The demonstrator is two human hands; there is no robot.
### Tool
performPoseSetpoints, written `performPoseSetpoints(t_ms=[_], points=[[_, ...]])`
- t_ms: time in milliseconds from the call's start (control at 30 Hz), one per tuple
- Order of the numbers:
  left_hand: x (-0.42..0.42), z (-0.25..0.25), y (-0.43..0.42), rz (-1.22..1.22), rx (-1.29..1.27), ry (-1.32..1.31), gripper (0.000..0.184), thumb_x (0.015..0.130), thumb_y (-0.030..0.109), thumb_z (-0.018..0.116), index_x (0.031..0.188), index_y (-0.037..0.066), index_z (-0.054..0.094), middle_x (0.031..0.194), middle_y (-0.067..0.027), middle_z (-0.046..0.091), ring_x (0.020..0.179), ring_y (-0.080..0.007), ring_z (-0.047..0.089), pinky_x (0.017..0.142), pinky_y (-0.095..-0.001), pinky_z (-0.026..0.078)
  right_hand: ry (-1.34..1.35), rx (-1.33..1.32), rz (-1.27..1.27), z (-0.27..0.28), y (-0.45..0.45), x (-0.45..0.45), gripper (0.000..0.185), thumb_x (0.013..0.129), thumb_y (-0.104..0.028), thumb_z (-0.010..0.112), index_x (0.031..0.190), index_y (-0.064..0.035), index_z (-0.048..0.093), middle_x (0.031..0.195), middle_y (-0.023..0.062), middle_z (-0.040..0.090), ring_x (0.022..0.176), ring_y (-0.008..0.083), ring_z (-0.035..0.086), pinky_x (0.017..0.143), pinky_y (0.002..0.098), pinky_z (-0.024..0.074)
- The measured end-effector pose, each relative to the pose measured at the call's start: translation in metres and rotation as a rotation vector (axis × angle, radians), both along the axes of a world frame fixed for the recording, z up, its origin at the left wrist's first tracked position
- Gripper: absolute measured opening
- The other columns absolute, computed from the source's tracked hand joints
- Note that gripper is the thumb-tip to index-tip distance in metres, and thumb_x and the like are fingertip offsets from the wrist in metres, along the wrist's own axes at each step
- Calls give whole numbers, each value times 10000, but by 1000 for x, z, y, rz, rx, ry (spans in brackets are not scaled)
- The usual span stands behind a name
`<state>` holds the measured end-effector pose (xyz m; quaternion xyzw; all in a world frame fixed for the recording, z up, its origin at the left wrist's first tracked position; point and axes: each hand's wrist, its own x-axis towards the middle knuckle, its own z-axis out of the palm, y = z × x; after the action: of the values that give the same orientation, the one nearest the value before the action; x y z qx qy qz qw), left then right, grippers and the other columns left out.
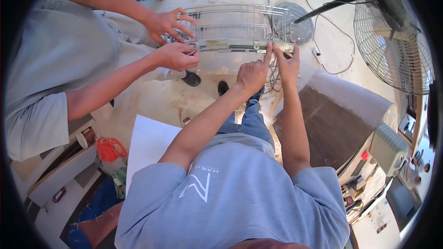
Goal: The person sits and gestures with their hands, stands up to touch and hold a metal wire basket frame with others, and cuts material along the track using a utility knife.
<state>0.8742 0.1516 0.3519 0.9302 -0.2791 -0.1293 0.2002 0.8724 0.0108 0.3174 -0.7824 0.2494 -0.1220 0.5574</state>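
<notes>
One left hand (254, 75), index finger straight, grip unclear on my feed, and the right hand (288, 68), thumb and finger apart, touch the silver metal wire rack (242, 46) at twelve o'clock; its long axis runs nine-to-three, right hand nearer three, a co-worker's hands (179, 57) at nine.

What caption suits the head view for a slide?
The wearer's left hand and right hand at a wire rack, a co-worker's hands alongside, a fan nearby.
</notes>
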Motion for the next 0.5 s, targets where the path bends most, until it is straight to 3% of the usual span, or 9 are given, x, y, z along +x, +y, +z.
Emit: performPoseSetpoints(t_ms=[33, 133, 267, 500], points=[[-1, 0, -3, 12, -12, 10, 815, 797, 80, 548, 1494, -48, 143, 693, -167, 664, 591, -300, 671, 535, -427, 541, 30, 189, 9, 10, -1, 1, 582, 858, -204, 743, 1305, 31, 454, 990, 111, 650, 856, 138, 604, 726, 240, 487], [-1, 0, -3, 13, -6, 26, 832, 788, 71, 550, 1493, -56, 127, 700, -172, 664, 600, -299, 674, 540, -425, 543, -26, 205, -26, 8, 4, 2, 575, 836, -229, 765, 1268, 25, 483, 965, 108, 652, 839, 137, 605, 741, 264, 500], [0, 0, -5, 28, 15, 52, 822, 814, 94, 545, 1498, -41, 111, 705, -184, 660, 605, -319, 665, 549, -442, 536, -24, 162, -47, 0, 3, 1, 521, 874, -244, 719, 1257, 23, 491, 1055, 144, 616, 948, 164, 581, 823, 291, 473], [-2, 11, -8, 26, 105, 74, 820, 813, 97, 548, 1495, -51, 119, 691, -171, 669, 588, -295, 675, 534, -421, 544, 124, -62, -57, -9, 1, -2, 517, 939, -362, 567, 1278, 21, 496, 1114, 232, 617, 995, 345, 610, 903, 406, 451]])
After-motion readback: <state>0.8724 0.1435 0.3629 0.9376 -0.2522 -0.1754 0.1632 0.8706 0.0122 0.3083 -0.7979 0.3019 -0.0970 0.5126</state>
